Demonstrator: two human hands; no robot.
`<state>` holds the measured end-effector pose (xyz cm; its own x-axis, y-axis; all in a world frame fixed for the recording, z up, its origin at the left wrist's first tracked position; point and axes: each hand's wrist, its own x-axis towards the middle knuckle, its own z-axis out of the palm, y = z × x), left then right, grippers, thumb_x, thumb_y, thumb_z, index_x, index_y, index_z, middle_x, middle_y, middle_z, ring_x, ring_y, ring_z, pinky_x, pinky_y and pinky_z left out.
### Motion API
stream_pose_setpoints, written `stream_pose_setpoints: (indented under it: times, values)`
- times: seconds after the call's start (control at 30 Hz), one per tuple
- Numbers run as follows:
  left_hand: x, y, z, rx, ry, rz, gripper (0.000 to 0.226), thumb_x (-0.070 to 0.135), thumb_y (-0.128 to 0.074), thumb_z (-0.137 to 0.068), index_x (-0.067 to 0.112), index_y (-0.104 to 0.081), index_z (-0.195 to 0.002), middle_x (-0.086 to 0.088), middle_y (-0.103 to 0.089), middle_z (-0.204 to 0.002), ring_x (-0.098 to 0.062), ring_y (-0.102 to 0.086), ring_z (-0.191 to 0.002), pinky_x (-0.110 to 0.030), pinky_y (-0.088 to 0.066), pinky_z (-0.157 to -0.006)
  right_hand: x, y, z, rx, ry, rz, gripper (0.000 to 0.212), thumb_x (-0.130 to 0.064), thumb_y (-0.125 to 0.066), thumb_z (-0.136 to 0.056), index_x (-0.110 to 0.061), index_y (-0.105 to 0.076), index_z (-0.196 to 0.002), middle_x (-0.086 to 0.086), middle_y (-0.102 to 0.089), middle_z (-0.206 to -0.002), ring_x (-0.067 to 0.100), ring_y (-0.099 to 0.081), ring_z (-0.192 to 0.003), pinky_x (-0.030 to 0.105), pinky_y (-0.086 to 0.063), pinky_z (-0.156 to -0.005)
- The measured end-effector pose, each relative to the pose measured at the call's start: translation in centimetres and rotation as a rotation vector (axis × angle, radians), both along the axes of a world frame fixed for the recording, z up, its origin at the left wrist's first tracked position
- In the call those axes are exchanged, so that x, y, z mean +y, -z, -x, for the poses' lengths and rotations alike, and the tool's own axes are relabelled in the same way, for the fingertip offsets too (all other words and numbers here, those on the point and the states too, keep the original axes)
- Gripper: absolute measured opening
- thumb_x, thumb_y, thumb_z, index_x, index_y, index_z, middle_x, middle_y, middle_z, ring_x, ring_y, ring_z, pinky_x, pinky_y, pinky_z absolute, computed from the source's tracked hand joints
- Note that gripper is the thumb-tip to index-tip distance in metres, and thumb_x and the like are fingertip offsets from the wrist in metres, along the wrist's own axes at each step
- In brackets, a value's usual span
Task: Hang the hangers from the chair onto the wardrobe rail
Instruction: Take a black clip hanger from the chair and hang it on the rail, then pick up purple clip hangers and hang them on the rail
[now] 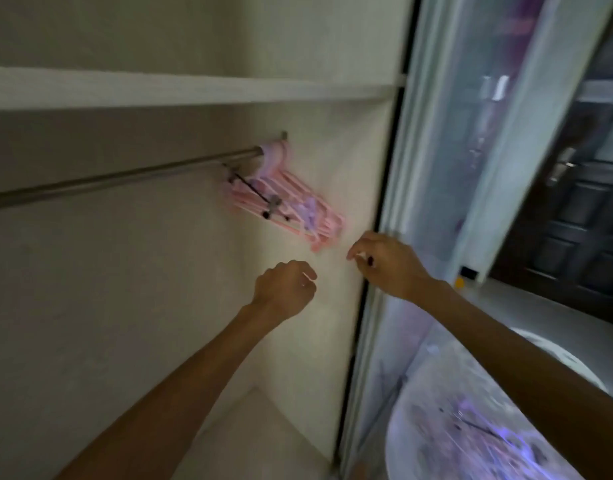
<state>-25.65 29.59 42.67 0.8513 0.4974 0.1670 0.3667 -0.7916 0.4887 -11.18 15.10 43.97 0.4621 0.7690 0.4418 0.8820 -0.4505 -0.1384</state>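
Observation:
A metal wardrobe rail (pixel 125 174) runs from the left to the wardrobe's right side wall. Several pink and lilac hangers (pixel 291 202) hang bunched at its right end, along with a grey clip hanger with a black bar. My left hand (pixel 284 289) is below the bunch, fingers loosely curled, holding nothing. My right hand (pixel 381 261) is just right of the hangers' lower tips, fingers bent, holding nothing that I can make out. Neither hand touches the hangers. The picture is blurred.
A white shelf (pixel 194 88) lies above the rail. The wardrobe's sliding door frame (pixel 395 202) stands at the right. A round white seat (pixel 471 427) with blurred purple things on it is at the lower right. A dark door (pixel 582 220) is beyond.

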Motion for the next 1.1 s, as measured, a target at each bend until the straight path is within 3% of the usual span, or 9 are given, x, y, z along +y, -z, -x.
stream_pose_setpoints:
  times: [0.2, 0.33, 0.5, 0.6, 0.8, 0.9, 1.0, 1.1]
  values:
    - [-9.8, 5.1, -5.4, 0.144, 0.204, 0.158, 0.022, 0.027, -0.054, -0.086, 0.032, -0.067, -0.104, 0.006, -0.067, -0.112, -0.020, -0.063, -0.105, -0.024, -0.046, -0.090, -15.0, 7.6, -0.5, 0.244, 0.217, 0.220, 0.021, -0.019, -0.050, -0.091, -0.027, -0.067, -0.102, -0.002, -0.061, -0.108, 0.016, -0.057, -0.104, 0.028, -0.044, -0.082]
    - [-17.3, 9.6, -10.3, 0.250, 0.355, 0.238, 0.019, 0.026, -0.058, -0.084, 0.030, -0.068, -0.098, 0.003, -0.068, -0.112, -0.021, -0.063, -0.106, -0.032, -0.050, -0.094, -25.1, 12.2, -1.5, 0.402, 0.389, 0.314, 0.023, -0.019, -0.050, -0.091, -0.027, -0.066, -0.106, 0.000, -0.059, -0.113, 0.016, -0.056, -0.107, 0.028, -0.042, -0.085]
    - [-24.1, 16.3, -15.4, 0.417, 0.403, 0.299, 0.024, 0.032, -0.057, -0.084, 0.029, -0.067, -0.106, 0.001, -0.064, -0.119, -0.022, -0.060, -0.110, -0.031, -0.047, -0.097, -35.0, 17.6, -3.7, 0.588, 0.538, 0.436, 0.026, -0.017, -0.049, -0.091, -0.024, -0.066, -0.111, 0.004, -0.059, -0.115, 0.020, -0.055, -0.111, 0.027, -0.041, -0.087]
    - [-27.9, 22.0, -19.8, 0.497, 0.346, 0.376, 0.026, 0.025, -0.056, -0.087, 0.015, -0.067, -0.109, -0.009, -0.068, -0.113, -0.026, -0.063, -0.106, -0.032, -0.049, -0.096, -41.0, 21.9, -7.0, 0.717, 0.619, 0.514, 0.027, -0.017, -0.048, -0.092, -0.024, -0.065, -0.111, 0.003, -0.059, -0.121, 0.019, -0.054, -0.114, 0.024, -0.041, -0.088]
    - [-28.3, 31.8, -23.3, 0.656, 0.213, 0.481, 0.039, 0.031, -0.055, -0.084, 0.006, -0.066, -0.111, -0.017, -0.065, -0.118, -0.033, -0.062, -0.108, -0.043, -0.049, -0.097, -45.4, 30.3, -11.2, 0.886, 0.672, 0.606, 0.029, -0.016, -0.048, -0.089, -0.025, -0.066, -0.110, 0.003, -0.059, -0.125, 0.021, -0.055, -0.116, 0.027, -0.044, -0.094]
    - [-28.7, 36.2, -24.0, 0.717, 0.130, 0.508, 0.033, 0.019, -0.049, -0.092, 0.000, -0.064, -0.114, -0.017, -0.064, -0.119, -0.031, -0.060, -0.111, -0.037, -0.048, -0.097, -46.1, 35.5, -13.4, 0.924, 0.682, 0.623, 0.029, -0.018, -0.047, -0.089, -0.024, -0.063, -0.112, 0.005, -0.058, -0.124, 0.023, -0.056, -0.114, 0.027, -0.043, -0.093]
    - [-29.0, 40.7, -24.8, 0.770, 0.151, 0.522, 0.031, 0.010, -0.049, -0.093, -0.003, -0.062, -0.118, -0.018, -0.055, -0.132, -0.029, -0.052, -0.123, -0.033, -0.039, -0.104, -46.0, 40.3, -15.5, 0.940, 0.694, 0.636, 0.030, -0.019, -0.048, -0.090, -0.022, -0.058, -0.118, 0.008, -0.054, -0.128, 0.023, -0.051, -0.120, 0.031, -0.042, -0.096]
    - [-29.4, 44.7, -25.7, 0.817, 0.069, 0.555, 0.046, 0.015, -0.052, -0.092, 0.005, -0.045, -0.137, -0.015, -0.042, -0.145, -0.029, -0.042, -0.132, -0.030, -0.033, -0.107, -45.5, 44.7, -18.0, 0.894, 0.738, 0.651, 0.034, -0.020, -0.047, -0.090, -0.018, -0.053, -0.124, 0.009, -0.050, -0.131, 0.027, -0.046, -0.124, 0.035, -0.041, -0.099]
